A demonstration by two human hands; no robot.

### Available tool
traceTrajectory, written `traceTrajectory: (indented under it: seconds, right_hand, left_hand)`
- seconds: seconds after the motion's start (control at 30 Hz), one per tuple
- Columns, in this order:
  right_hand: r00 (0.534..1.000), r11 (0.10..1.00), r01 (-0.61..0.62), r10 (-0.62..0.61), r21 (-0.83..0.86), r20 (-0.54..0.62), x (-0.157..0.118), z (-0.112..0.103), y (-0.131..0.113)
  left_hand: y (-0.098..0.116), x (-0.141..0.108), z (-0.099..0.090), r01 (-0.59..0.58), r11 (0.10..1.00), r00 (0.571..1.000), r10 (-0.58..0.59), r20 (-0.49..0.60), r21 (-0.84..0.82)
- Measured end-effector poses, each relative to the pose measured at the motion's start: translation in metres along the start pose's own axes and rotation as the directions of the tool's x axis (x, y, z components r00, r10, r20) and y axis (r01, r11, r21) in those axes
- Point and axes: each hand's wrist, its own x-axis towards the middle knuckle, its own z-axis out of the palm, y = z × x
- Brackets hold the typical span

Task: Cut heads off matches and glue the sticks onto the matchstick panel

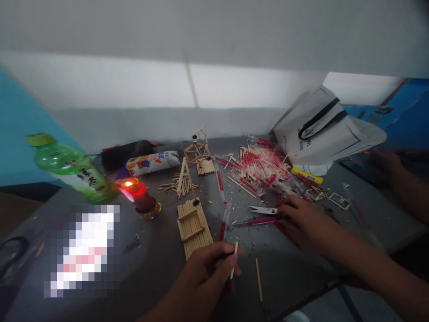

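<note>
My left hand (208, 268) is at the near edge of the table and pinches a short wooden stick (233, 261) between thumb and fingers. Just beyond it lies a flat panel of glued sticks (194, 226). My right hand (301, 221) rests low on the table, blurred, its fingertips at the handle end of small metal snips (261, 209). A red-wrapped chopstick (254, 221) lies beside the snips. A loose stick (258, 273) lies to the right of my left hand.
A lit red candle (140, 194) burns left of the panel, near a green bottle (72, 167) and a snack packet (152, 162). Behind are a stick frame (197, 152), a heap of red wrappers and sticks (264, 165), and a white bag (321, 127). Another person's hand (385, 165) is at the right.
</note>
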Motion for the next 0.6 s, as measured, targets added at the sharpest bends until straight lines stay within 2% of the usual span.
traceTrajectory:
  seconds: [0.13,0.33,0.4,0.6]
  right_hand:
    - [1.0,0.999,-0.001,0.001,-0.037,-0.004,0.013,0.001,-0.005]
    - [0.987,0.99,-0.11,0.098,-0.091,-0.125,0.034,-0.008,0.007]
    - [0.989,0.99,-0.111,0.101,-0.083,-0.11,0.027,-0.008,0.006]
    - [0.995,0.994,-0.096,0.098,-0.053,0.027,-0.018,-0.002,0.008]
  left_hand:
    - [-0.001,0.0,0.0,0.002,0.999,1.0,-0.003,0.03,0.047]
    - [0.003,0.0,0.001,0.013,0.997,1.0,-0.014,0.007,0.074]
    - [0.003,0.002,0.0,0.014,0.998,1.0,-0.015,0.015,0.058]
    - [0.001,0.003,0.0,0.007,0.997,1.0,-0.008,0.018,0.074]
